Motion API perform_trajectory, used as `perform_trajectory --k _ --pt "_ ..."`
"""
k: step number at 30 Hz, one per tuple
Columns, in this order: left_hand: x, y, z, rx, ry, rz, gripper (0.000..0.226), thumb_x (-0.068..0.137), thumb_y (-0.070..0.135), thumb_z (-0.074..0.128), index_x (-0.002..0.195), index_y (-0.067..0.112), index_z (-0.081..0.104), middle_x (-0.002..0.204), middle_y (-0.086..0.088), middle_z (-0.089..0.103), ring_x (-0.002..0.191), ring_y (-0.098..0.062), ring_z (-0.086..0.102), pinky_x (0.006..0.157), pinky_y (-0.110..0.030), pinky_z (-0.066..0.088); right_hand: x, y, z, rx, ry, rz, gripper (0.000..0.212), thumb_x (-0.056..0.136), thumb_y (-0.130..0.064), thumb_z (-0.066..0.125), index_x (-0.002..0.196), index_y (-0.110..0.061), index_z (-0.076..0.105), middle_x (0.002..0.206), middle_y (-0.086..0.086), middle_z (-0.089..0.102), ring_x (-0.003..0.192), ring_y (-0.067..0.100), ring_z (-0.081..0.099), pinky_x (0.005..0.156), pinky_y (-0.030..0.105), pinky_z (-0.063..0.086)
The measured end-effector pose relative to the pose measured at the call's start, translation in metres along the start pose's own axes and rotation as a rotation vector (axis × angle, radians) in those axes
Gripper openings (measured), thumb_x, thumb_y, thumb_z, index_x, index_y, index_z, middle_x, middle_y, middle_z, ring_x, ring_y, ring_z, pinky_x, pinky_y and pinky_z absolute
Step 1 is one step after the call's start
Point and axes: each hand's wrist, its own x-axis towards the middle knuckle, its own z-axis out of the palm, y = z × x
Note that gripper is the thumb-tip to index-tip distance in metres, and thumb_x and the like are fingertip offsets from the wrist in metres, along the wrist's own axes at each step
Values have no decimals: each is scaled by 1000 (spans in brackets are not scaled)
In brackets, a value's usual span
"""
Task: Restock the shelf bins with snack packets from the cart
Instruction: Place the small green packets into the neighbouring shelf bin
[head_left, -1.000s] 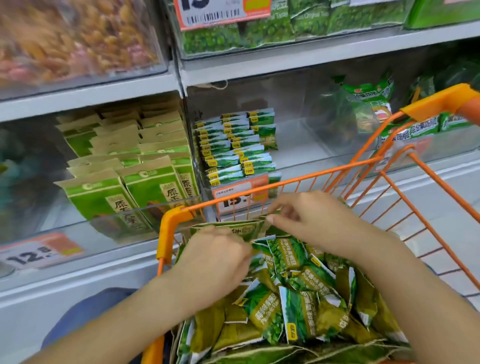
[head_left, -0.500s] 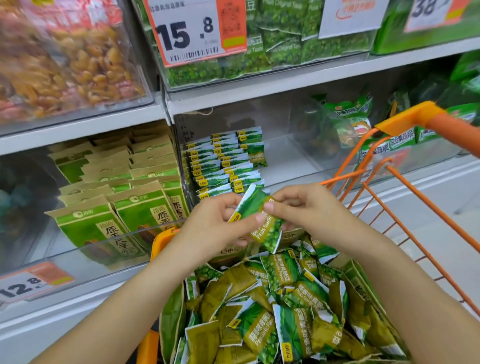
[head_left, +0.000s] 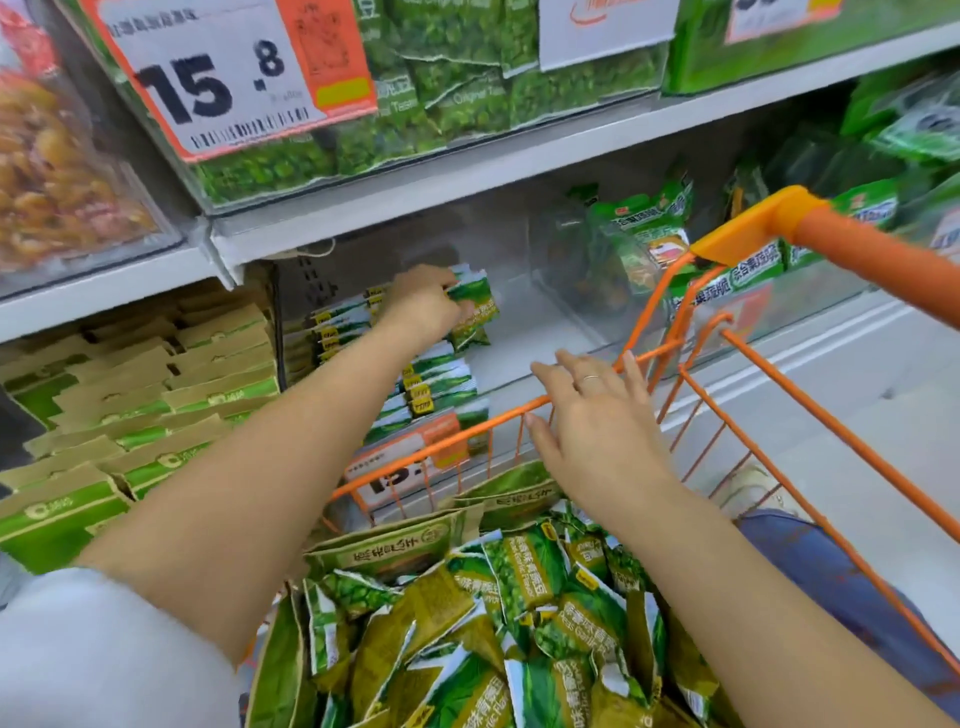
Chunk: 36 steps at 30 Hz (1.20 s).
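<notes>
Packet (head_left: 470, 306) in left hand (head_left: 421, 306); right hand (head_left: 597, 415) open.

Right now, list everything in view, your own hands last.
snack packets: many, green, heaped in cart
cart: one, orange wire
clear bin: one, middle shelf, rows of green packets at its left
kraft packs: many, tan and green, left bin
price tag: one, white and orange, upper shelf
held packet: green, inside clear bin
left hand: grips held packet
right hand: fingers spread over cart's front rim
</notes>
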Motion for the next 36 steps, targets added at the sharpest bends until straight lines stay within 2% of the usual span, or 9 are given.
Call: perform_trajectory --k 4,8,12,16,20,24,33,35,36 --pt "29 -1 25 239 -92 21 40 93 34 60 128 13 59 137 -9 55 122 -31 52 99 -39 47 0 -3 10 52 91 4 49 88 -30 63 132 -10 55 136 18 53 129 35 46 111 54 25" --pt "40 -11 37 413 -112 43 52 88 47 63 126 12 60 135 -12 54 126 -33 47 101 -41 45 1 -2 10 83 96 -11 51 92 -30 56 139 -12 47 145 15 44 137 33 35 116 51 16" --pt "45 -14 37 547 -132 80 53 80 42 71 122 12 60 130 -14 52 120 -33 48 91 -40 47 1 -3 8 90 95 3 50 92 -29 56 138 -13 47 145 14 44 138 33 34 116 50 15" --pt "46 -15 36 593 -146 73 58 80 38 73 130 14 55 135 -14 48 127 -33 44 98 -40 43 1 -4 3 93 58 -2 52 97 -32 48 145 -17 36 153 10 33 144 28 22 118 45 5" --pt "48 -15 39 629 -69 71 54 83 32 71 132 16 53 134 -12 48 126 -32 43 102 -39 36 0 -5 0 86 19 -13 54 99 -34 43 148 -20 28 156 6 25 146 25 14 119 43 1" --pt "48 -16 45 662 22 122 69 84 37 71 141 13 39 139 -12 46 128 -32 43 103 -40 33 0 -6 -1 107 20 -3 54 97 -33 45 147 -19 32 155 8 28 145 26 17 119 44 2" --pt "35 -12 26 388 12 -2 89 80 49 73 149 20 25 147 -12 40 135 -33 37 107 -42 30 1 -2 0 116 8 -8 51 98 -34 43 147 -21 32 154 6 28 144 23 18 118 42 4" --pt "18 -5 13 281 76 13 79 86 46 65 149 20 25 147 -11 41 135 -33 37 108 -42 30 1 -5 -3 158 100 -34 41 96 -32 46 135 -19 51 139 9 48 133 25 37 113 43 19" --pt "5 -2 6 212 119 46 73 88 43 63 148 21 28 146 -9 43 134 -32 38 107 -42 31 1 -8 -6 197 174 -63 33 94 -31 47 122 -18 62 122 8 60 119 26 49 102 41 33"
